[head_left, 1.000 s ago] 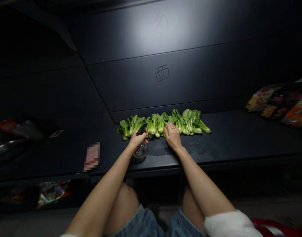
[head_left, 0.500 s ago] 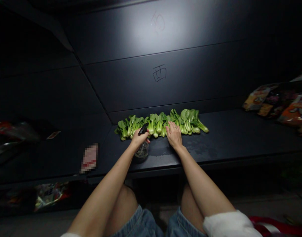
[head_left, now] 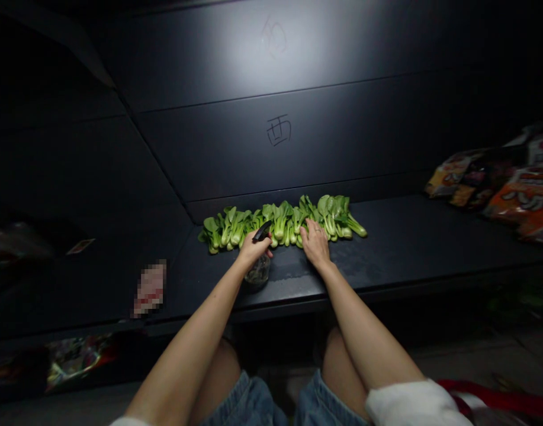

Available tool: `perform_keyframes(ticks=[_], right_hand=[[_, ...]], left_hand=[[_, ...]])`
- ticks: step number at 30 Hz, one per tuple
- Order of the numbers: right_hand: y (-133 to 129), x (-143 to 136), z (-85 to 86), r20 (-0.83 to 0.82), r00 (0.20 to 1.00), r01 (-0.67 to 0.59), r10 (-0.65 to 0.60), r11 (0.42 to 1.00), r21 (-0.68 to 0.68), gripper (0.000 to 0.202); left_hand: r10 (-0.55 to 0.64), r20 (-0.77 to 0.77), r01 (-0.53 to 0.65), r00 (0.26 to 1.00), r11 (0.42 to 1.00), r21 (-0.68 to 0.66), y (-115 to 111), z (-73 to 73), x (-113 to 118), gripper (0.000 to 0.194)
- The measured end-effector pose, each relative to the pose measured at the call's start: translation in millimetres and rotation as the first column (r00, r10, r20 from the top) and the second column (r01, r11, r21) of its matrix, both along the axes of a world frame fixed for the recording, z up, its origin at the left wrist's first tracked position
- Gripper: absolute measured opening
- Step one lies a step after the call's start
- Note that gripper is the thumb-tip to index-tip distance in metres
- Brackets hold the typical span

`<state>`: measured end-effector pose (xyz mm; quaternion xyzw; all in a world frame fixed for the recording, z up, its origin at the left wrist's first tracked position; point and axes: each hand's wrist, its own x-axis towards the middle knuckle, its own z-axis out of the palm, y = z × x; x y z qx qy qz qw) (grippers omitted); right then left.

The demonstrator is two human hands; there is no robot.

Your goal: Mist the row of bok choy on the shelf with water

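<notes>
A row of green bok choy lies along the back of the dark shelf, leaves towards the rear panel. My left hand is wrapped round the neck of a clear spray bottle with a black trigger head. The bottle is upright in front of the left half of the row, and its lower part shows below my hand. My right hand rests with fingers stretched out on the stalks right of the middle; a ring is on one finger.
Snack bags are piled on the shelf at the right. A blurred-out pale card and a small card lie to the left. More shiny packets sit below the front edge at left. The rear panel bears a drawn character.
The view has shifted slightly, so the bok choy and bags appear a little further left. Both hands keep nearly the same place, the left still on the spray bottle.
</notes>
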<state>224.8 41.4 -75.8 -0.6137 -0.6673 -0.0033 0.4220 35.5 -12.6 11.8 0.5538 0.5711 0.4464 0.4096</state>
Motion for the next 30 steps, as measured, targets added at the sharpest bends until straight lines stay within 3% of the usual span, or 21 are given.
perform_keyframes(ticks=[9,24,30], right_hand=[[-0.1,3.6,-0.1,-0.003,1.000,-0.006,0.006,1.000,-0.008,0.051],[4.8,13.5,1.3,-0.088,0.996,0.007,-0.003,0.999,0.045,0.052],[8.1,17.5,-2.7,-0.141,0.990,0.032,-0.025,0.998,0.048,0.052]], left_hand=[[-0.018,-0.030,0.018,0.999,1.000,0.008,4.3,5.2,13.4,0.015],[-0.057,-0.132,0.056,0.990,0.998,-0.006,16.2,-7.7,18.0,0.016],[-0.100,-0.078,0.102,0.992,0.994,0.031,20.3,-8.0,23.6,0.015]])
